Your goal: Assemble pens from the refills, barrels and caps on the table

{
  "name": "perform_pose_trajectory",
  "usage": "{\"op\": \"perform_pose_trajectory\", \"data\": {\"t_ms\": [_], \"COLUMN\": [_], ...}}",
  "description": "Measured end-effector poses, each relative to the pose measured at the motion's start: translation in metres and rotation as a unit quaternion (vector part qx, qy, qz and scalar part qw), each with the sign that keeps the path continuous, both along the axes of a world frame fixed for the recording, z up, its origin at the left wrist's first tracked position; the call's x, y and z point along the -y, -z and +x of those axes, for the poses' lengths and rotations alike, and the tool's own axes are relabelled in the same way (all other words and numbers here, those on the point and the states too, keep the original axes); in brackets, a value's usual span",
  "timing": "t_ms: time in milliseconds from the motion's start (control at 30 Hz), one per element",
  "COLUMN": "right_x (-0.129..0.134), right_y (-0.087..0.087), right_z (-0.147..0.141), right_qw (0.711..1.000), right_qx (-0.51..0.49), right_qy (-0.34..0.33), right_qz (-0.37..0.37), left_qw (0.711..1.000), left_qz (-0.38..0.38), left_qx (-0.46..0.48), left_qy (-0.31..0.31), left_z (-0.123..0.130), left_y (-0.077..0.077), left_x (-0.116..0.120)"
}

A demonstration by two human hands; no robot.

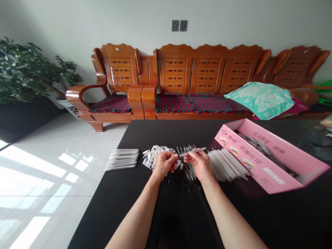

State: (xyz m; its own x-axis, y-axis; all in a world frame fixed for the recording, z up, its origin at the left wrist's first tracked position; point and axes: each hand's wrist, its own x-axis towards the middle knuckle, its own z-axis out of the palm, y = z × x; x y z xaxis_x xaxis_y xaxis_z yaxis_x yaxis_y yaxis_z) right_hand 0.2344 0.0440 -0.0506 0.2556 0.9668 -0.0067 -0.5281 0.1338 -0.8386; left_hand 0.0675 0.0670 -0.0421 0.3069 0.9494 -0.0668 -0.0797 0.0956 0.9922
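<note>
My right hand [201,165] is closed on a slim whitish pen [198,150], which slants slightly up to the right. At the pen's left end, my left hand [164,164] has thumb and forefinger pinched; what sits between them is too small to make out. Below and behind my left hand lies a heap of white pen caps [153,157]. Thin pen refills [190,171] are spread behind and beneath my right hand. Small black plugs [180,182] are piled nearer to me, between my wrists. To the right lie many translucent pen barrels [227,166], side by side.
A row of white pens [123,159] lies at the black table's [171,221] left edge. On the right stands a pink open box [259,162] with dark contents. Behind the table are a wooden bench [176,74] and a turquoise cushion [261,98]; a potted plant [28,72] is at left.
</note>
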Motion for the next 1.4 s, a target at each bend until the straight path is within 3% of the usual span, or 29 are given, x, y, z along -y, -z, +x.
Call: {"op": "perform_pose_trajectory", "data": {"t_ms": [167,367,567,800,1033,1200,1400], "right_x": [0.0002,-0.0004,-0.0001,-0.0001,-0.0004,-0.0002,-0.0002], "right_y": [0.0,0.0003,0.0006,0.0003,0.0003,0.0005,0.0009], "right_z": [0.0,0.0002,0.0002,0.0005,0.0003,0.0009,0.0006], "right_qw": [1.0,1.0,1.0,1.0,1.0,1.0,1.0], "right_qx": [-0.001,0.0,0.002,0.005,0.005,0.006,0.003], "right_qy": [-0.002,-0.002,-0.002,-0.001,-0.004,-0.003,-0.005], "right_qz": [0.0,-0.003,-0.001,-0.001,-0.001,-0.002,-0.001], "left_qw": [0.997,1.0,0.997,1.0,0.998,1.0,1.0], "left_qz": [0.006,-0.001,0.016,-0.001,0.018,0.011,0.011], "left_qx": [0.07,0.001,0.072,-0.002,0.055,-0.005,0.019], "left_qy": [-0.026,0.009,-0.018,0.005,-0.024,0.002,-0.012], "left_z": [0.0016,0.0011,0.0011,0.0009,0.0017,0.0013,0.0023], "left_y": [-0.0016,-0.0014,0.0004,0.0,-0.0012,-0.0013,-0.0007], "left_x": [-0.0008,0.002,-0.0007,0.0008,0.0,0.0005,0.0]}}
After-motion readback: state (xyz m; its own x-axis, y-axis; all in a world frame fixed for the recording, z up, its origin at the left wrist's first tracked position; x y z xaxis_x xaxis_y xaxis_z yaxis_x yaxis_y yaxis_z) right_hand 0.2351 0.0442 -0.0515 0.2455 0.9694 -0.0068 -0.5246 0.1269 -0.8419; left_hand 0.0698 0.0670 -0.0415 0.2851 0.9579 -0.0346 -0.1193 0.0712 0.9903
